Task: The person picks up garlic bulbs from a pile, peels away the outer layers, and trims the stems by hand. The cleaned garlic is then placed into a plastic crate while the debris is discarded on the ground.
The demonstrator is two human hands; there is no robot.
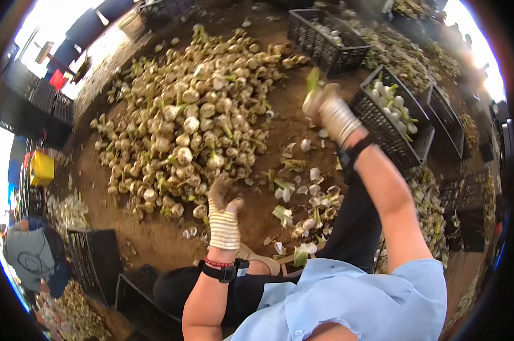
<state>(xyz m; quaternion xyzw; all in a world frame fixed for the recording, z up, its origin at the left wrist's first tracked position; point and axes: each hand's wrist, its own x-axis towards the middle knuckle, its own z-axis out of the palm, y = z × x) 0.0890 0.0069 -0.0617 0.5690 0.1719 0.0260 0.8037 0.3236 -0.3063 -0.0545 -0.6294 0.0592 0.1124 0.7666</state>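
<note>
- A pale green stalk [313, 78] is grasped in the gloved right hand [332, 111], which is raised over the ground to the right of the garlic pile [186, 119]; because the hand is blurred, it cannot be told whether a bulb is also enclosed by the fingers.
- Nothing is seen to be clasped by the left hand [223, 213], also gloved; its thumb is held apart from its fingers, and the fingertips are placed at the near edge of the garlic pile, close to its bulbs.
- A red bracelet [219, 263] and a black wristband [225, 274] are worn on the left wrist, just short of the garlic pile's near edge.
- White and green peelings [319, 199] are scattered on the bare earth to the right of the garlic pile.
- Beyond the right hand, well to the right of the garlic pile, pale bulbs with green stems [396, 108] are contained in a black crate [379, 132].
- Near the garlic pile's far right corner, a second black crate [316, 48] is set, with whitish pieces [332, 37] held inside.
- Well to the left of the garlic pile, a yellow container [42, 169] is seen.
- A person in grey [35, 253] is seen to the near left of the garlic pile, beside an upended dark crate [95, 264].
</note>
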